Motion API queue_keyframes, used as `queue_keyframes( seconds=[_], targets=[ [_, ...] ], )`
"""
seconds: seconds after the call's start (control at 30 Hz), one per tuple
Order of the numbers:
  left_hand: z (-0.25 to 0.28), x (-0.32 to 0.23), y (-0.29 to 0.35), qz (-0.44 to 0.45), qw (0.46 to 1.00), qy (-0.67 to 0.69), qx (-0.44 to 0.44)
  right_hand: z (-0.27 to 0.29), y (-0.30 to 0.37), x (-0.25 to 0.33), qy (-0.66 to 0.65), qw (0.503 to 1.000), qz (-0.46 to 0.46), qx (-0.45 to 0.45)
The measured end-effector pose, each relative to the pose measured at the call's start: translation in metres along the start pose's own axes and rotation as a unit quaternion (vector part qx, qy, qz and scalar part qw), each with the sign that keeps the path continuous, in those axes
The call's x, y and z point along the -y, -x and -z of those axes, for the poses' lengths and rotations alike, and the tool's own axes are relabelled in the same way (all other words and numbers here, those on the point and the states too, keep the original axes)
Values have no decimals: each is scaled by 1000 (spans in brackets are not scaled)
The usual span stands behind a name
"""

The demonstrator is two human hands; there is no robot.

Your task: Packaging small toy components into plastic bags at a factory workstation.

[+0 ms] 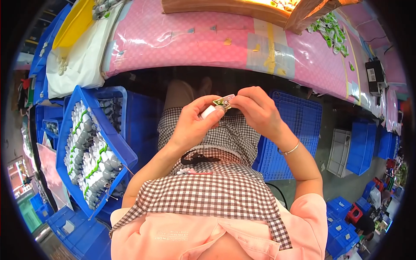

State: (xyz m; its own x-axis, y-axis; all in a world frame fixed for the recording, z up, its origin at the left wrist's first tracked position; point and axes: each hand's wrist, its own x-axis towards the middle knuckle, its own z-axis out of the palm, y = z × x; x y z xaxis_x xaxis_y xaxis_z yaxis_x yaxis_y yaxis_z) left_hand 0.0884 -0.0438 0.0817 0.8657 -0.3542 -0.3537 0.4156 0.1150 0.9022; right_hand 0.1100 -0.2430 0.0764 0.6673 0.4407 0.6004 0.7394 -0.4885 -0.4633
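Note:
My left hand is closed round a small white part with a greyish end, held above my lap. At its top sits a small flat piece, green-edged and pale with several dots, which may be a circuit board. My right hand pinches the right side of this piece between thumb and fingers. The fingertips hide how the two pieces join. On the left, a blue crate holds rows of white-and-grey parts with green strips.
Ahead runs a pink-covered table with a cardboard box and a pile of green-and-white pieces. A yellow tub stands far left. Below right of the table are a blue plastic crate and other bins.

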Motion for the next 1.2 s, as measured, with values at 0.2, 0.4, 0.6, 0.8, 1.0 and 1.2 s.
queue_keyframes(
  seconds=[0.2,0.4,0.6,0.8,1.0,1.2],
  targets=[
    [-5,11,4,-79,994,-60,-42,-8,1,19,-129,967,-220,-20],
    [-8,19,8,-148,981,-114,-53,-10,6,19,-480,749,-456,-24],
    [-15,22,2,-140,965,-216,-49,-17,18,18,-422,783,-453,-57],
    [-12,29,-26,-233,934,-256,-90,-27,3,10,-262,865,-418,-93],
    [26,14,-43,-69,989,9,-131,8,-118,-68,-34,988,-140,52],
    [27,7,-51,-62,989,63,-115,7,-226,-328,94,966,-237,-35]
  ],
)
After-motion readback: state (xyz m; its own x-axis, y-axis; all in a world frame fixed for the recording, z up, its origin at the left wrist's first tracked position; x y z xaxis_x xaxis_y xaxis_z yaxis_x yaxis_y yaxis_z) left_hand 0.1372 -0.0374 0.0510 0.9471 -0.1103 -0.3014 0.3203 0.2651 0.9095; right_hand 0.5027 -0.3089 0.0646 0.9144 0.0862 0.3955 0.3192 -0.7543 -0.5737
